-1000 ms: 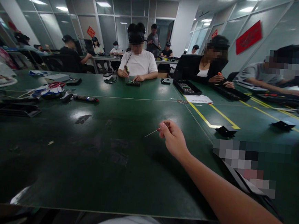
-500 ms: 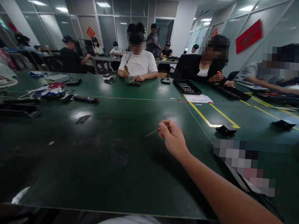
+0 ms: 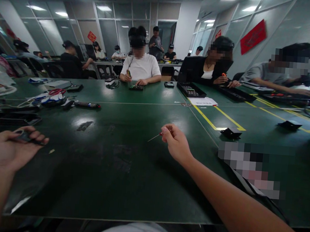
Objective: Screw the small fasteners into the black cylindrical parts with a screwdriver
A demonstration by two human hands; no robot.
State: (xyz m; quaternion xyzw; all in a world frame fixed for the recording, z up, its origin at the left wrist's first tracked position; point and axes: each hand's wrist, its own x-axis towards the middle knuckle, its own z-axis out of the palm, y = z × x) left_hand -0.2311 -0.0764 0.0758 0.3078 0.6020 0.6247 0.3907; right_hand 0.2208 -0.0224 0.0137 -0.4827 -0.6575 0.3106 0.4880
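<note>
Above the middle of the green table, my right hand (image 3: 176, 142) is closed around a small screwdriver (image 3: 155, 136). Its thin metal shaft points left and down, and a bit of red shows at the fingers; the rest of the handle is hidden. At the left edge, my left hand (image 3: 10, 149) has its palm turned up and its fingers curled around a dark grey, rounded object (image 3: 22, 135) with a darker narrow end. I cannot make out its kind. The two hands are far apart.
A black marker-like tool (image 3: 87, 105) lies beside cables and red-handled pliers (image 3: 57, 92) at left. Black brackets (image 3: 231, 133) stand on the right, near yellow tape lines (image 3: 204, 117). Co-workers sit across the table, one in a white shirt (image 3: 141, 66), near a black parts tray (image 3: 191, 90).
My left hand has come farther into view from the left edge, moving up and right with the dark grey object. My right hand keeps its hold on the screwdriver, nearly still.
</note>
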